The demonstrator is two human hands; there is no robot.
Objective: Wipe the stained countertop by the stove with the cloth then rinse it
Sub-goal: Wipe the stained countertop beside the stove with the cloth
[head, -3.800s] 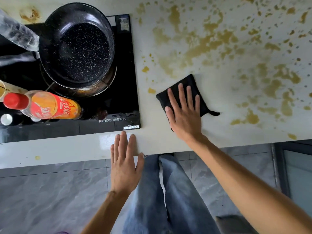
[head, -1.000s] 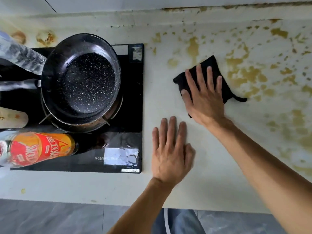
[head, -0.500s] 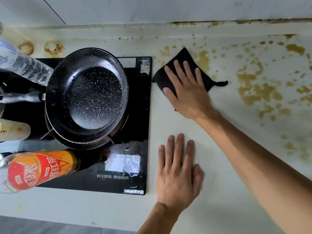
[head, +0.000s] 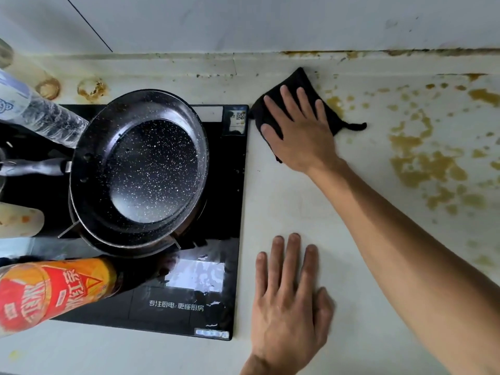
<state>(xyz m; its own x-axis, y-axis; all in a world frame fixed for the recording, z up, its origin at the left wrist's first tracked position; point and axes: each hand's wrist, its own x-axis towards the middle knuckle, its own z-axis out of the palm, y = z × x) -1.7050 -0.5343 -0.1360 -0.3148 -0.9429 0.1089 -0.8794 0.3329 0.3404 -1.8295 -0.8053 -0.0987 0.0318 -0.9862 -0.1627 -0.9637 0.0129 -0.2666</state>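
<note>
Four straight, slightly spread fingers [head: 297, 101] of the right hand [head: 300, 133] pressed flat on a black cloth [head: 292, 85] in the upper middle of the frame, the thumb lying along the cloth's left side. The cloth sat on the pale countertop [head: 297, 201] close to the back wall, its left corner touching or nearly touching the upper right corner of the black induction cooktop [head: 224, 212]; a small loop of the cloth stuck out to the right. The right forearm ran down to the lower right corner of the frame.

In the lower middle of the frame, the left hand [head: 289, 307] rested palm-down on the bare countertop just right of the cooktop's edge, fingers straight and close together, holding nothing.

Yellow-brown stains [head: 422, 163] covered the countertop on the right side of the frame, beginning just right of the cloth; the strip between the two hands looked mostly clean. A black speckled frying pan [head: 140, 169] stood on the cooktop at centre left, its handle pointing to the left edge. A bottle with an orange-and-red label [head: 51, 293] showed at lower left, a clear plastic bottle [head: 35, 109] at upper left. Two rusty ring marks [head: 92, 89] lay on the counter behind the cooktop.
</note>
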